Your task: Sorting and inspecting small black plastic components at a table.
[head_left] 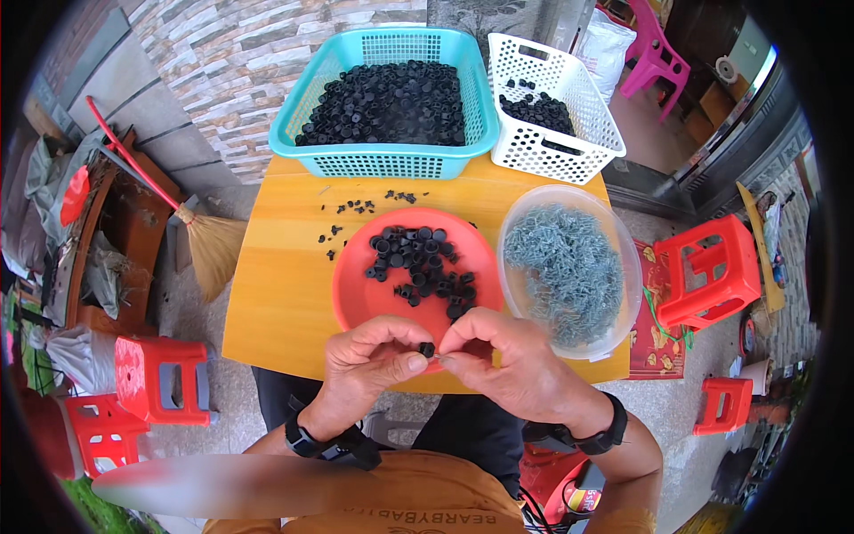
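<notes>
Just over the near edge of the red plate [354,307], both my hands meet. My left hand [366,360] pinches a small black plastic cap [427,350] between thumb and forefinger. Close against it, my right hand [511,363] is closed in a pinch around a thin, tiny metal piece that looks like a screw, mostly hidden by the fingertips. Several loose black caps [425,258] lie on the plate. To the right, a clear round tub [632,298] holds a heap of silvery screws [565,267], near my right hand.
On the far side of the wooden table [276,267] stand a teal basket [391,167] and a white basket [556,165], both with black parts. Small black bits [356,207] lie beyond the plate. Red stools [709,276] and a broom [209,245] flank the table.
</notes>
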### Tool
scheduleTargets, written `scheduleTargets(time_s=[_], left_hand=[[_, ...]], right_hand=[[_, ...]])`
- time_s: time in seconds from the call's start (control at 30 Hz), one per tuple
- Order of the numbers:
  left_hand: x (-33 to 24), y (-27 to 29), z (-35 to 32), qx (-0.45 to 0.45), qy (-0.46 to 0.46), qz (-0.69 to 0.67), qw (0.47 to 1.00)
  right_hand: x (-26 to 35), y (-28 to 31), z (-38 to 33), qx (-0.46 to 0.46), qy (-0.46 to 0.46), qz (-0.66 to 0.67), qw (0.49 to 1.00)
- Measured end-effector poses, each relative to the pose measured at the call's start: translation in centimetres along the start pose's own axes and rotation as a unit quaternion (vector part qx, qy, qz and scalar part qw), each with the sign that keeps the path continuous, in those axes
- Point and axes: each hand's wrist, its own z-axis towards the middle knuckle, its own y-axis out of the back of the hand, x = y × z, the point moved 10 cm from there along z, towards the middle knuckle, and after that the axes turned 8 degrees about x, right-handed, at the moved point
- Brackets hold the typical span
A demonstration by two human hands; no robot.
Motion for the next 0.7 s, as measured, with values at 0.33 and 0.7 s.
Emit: scheduleTargets(time_s=[0.33, 0.7], left_hand=[[-1.6, -0.2, -0.3, 0.011, -0.034, 0.165, 0.986], [-2.0, -0.5, -0.2, 0.014, -0.052, 0.182, 0.982]], right_hand=[[-2.6, -1.3, 0.5, 0.049, -0.066, 0.131, 0.988], [-3.7, -1.7, 0.5, 0.062, -0.113, 0.205, 0.970]])
